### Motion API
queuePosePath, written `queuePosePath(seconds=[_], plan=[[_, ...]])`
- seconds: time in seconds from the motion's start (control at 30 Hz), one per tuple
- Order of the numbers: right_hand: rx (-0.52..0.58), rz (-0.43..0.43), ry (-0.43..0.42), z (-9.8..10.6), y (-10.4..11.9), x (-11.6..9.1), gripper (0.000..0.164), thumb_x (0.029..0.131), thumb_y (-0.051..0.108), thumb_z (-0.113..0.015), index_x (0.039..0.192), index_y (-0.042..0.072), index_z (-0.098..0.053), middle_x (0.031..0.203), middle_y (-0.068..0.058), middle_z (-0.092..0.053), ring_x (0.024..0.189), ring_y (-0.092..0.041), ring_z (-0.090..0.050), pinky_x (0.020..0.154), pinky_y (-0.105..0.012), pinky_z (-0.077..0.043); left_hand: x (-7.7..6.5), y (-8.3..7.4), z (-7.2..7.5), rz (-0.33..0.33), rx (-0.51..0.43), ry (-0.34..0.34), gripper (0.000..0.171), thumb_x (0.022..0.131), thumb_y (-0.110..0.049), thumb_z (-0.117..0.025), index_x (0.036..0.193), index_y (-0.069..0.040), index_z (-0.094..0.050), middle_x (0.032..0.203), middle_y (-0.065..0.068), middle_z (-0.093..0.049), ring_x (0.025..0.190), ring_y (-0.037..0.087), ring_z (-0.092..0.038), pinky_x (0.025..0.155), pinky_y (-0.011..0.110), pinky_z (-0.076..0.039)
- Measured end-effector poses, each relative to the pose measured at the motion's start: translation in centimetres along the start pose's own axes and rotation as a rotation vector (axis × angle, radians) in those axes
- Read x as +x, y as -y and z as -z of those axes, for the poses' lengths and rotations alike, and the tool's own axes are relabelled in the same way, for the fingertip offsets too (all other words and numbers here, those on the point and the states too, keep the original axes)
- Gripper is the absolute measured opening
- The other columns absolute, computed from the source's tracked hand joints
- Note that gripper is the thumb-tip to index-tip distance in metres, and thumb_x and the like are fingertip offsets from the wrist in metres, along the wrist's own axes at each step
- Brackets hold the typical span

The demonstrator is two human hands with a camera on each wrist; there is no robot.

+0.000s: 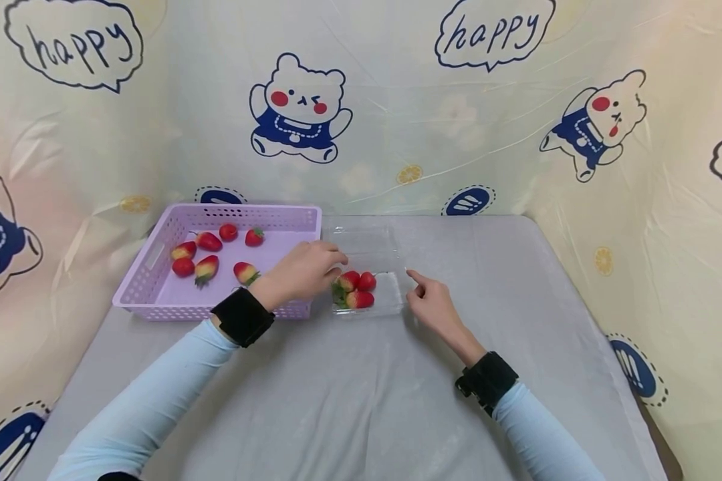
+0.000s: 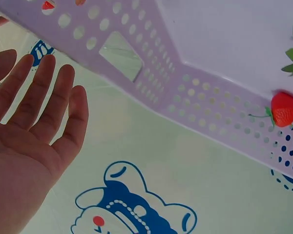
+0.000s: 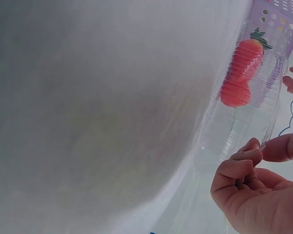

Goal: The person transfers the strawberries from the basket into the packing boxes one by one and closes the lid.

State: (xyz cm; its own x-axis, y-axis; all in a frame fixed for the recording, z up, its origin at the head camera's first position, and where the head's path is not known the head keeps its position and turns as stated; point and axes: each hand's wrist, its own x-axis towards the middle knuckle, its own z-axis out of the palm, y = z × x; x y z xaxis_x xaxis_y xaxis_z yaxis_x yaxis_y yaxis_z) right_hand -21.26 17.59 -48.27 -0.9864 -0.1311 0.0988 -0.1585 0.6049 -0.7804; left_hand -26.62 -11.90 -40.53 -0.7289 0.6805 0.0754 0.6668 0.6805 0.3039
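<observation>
A clear plastic clamshell box lies with its lid folded back, and several strawberries sit in its left part. My right hand pinches the box's right rim between thumb and index finger; the right wrist view shows this hand with its other fingers curled. My left hand hovers at the box's left edge, beside the strawberries. In the left wrist view, this hand has loosely extended fingers and an uncovered palm, holding nothing.
Left of the box stands a purple perforated basket with several more strawberries spread over its floor. Grey cloth covers the table. A patterned curtain hangs behind and at both sides.
</observation>
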Motion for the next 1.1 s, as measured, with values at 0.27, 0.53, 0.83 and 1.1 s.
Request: queuePosePath(seconds=[0.27,0.53,0.83,1.1], plan=[[-0.001,0.001,-0.007,0.0,0.2,0.1,0.056,0.093,0.002,-0.053,0.149,-0.002,-0.056,0.062,0.001,-0.046,0.052,-0.012,-0.035,0.054,-0.029,-0.033,-0.6,1.5,0.6,0.038,-0.003,-0.017,0.031,0.099,-0.017,-0.074,0.128,-0.007,-0.075,0.122,0.013,-0.073,0.108,0.03,-0.069,0.096,0.044,-0.056],[0.0,0.003,-0.015,0.0,0.2,0.2,0.056,0.093,0.002,-0.052,0.148,-0.003,-0.057,0.063,0.0,-0.046,0.053,-0.013,-0.036,0.055,-0.029,-0.034,-1.6,2.6,1.3,0.101,-0.008,-0.018,0.032,0.101,-0.016,-0.071,0.131,-0.006,-0.073,0.123,0.014,-0.072,0.114,0.033,-0.068,0.099,0.048,-0.055],[-0.003,-0.016,-0.009,0.0,0.2,0.1,0.056,0.092,0.002,-0.053,0.148,-0.002,-0.057,0.063,0.0,-0.047,0.053,-0.013,-0.037,0.055,-0.029,-0.034,-2.5,4.5,1.9,0.158,0.008,-0.014,0.033,0.1,-0.017,-0.072,0.131,-0.006,-0.072,0.127,0.015,-0.071,0.12,0.036,-0.066,0.102,0.053,-0.052],[0.001,-0.008,-0.011,0.0,0.0,0.1,0.056,0.092,0.002,-0.052,0.148,-0.003,-0.058,0.062,0.0,-0.044,0.052,-0.013,-0.035,0.054,-0.028,-0.033,-3.3,5.9,3.1,0.217,0.005,0.038,0.034,0.102,-0.019,-0.07,0.133,-0.006,-0.071,0.128,0.018,-0.07,0.118,0.037,-0.065,0.103,0.056,-0.051]])
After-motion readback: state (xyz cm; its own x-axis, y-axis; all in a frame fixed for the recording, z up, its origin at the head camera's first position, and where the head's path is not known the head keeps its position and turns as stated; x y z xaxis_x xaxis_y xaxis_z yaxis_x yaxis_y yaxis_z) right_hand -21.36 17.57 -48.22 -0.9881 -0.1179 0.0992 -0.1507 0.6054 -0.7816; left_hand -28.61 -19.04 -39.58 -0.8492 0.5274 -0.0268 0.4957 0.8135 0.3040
